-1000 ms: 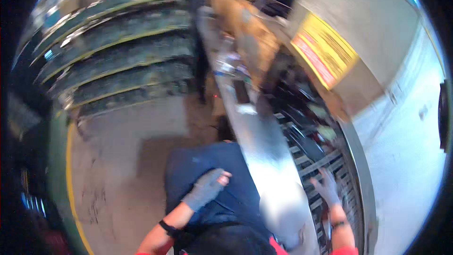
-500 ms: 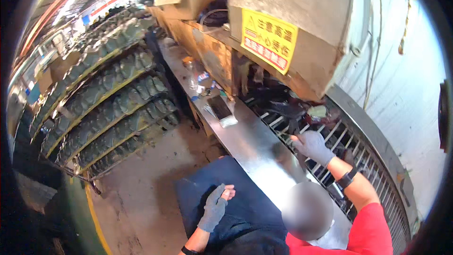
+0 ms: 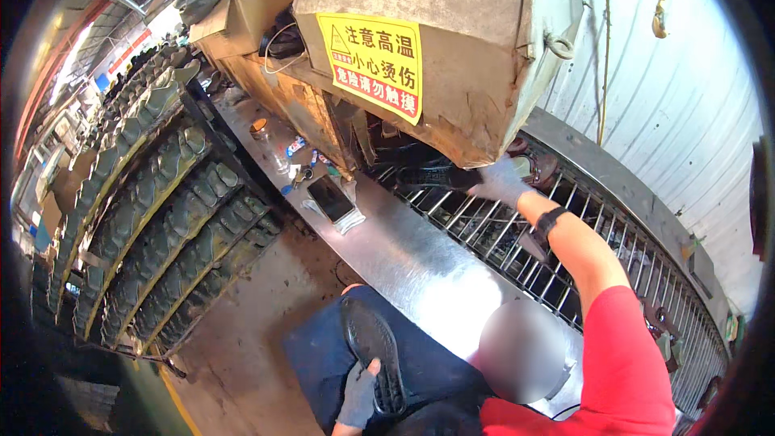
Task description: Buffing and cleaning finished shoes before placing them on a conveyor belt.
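Note:
A black shoe (image 3: 373, 339) lies over the dark blue cloth on my lap, its ridged sole facing up. My left hand (image 3: 360, 394), in a grey fingerless glove, grips its near end with the thumb on the sole's edge. At the mouth of a boxy metal hood, my gloved right hand (image 3: 499, 183) reaches over the metal rollers (image 3: 508, 242) and is closed on the end of another black shoe (image 3: 436, 177). Its fingers are partly hidden. A reddish-brown shoe (image 3: 542, 166) sits just beyond this hand.
The large metal hood (image 3: 460, 113) with a yellow warning label overhangs the rollers. A steel ledge (image 3: 387, 234) runs alongside, bearing a phone (image 3: 329, 197), a jar (image 3: 270, 145) and small items. Tiered racks of grey-green foot-shaped pieces (image 3: 153, 218) stand at left. More shoes (image 3: 662, 327) rest on the rollers at right.
The black shoe now shows in my left hand, which was bare of any visible thing. My right hand has moved farther forward, to the hood's mouth. The view has shifted toward the right.

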### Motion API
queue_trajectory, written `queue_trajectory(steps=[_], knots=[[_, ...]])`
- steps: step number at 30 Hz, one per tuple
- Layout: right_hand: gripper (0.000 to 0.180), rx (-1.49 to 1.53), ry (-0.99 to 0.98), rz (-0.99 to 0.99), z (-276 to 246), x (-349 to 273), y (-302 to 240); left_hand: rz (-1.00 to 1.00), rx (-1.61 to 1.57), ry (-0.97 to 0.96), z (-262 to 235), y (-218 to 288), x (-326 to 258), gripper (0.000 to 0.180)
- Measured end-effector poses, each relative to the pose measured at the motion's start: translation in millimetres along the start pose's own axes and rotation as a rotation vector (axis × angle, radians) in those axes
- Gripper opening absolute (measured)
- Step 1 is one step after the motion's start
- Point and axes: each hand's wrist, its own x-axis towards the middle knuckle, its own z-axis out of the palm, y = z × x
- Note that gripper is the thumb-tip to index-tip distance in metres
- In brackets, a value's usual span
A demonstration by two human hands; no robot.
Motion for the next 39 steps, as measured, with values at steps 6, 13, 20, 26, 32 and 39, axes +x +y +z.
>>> queue_trajectory(steps=[6,13,20,26,32,39], knots=[[0.08,-0.583,-0.385,0.15,43,-44,77,-0.049,0.084,0.273,10,3,7,0.037],[0.04,-0.346,-0.47,0.044,-22,-107,81,-0.02,0.299,0.364,-49,-34,39,0.037],[0.057,0.08,-0.479,0.074,-64,-199,72,-0.053,0.07,0.2,-7,6,50,0.038],[0.078,0.487,0.013,0.908,8,-192,81,-0.109,0.112,0.233,-55,-10,63,0.05],[0.067,0.965,0.097,1.034,45,-219,107,-0.084,0.0,0.199,17,34,12,0.034],[0.057,1.93,-0.349,1.049,-36,-224,-35,0.482,0.5,0.388,1,57,-21,0.046]])
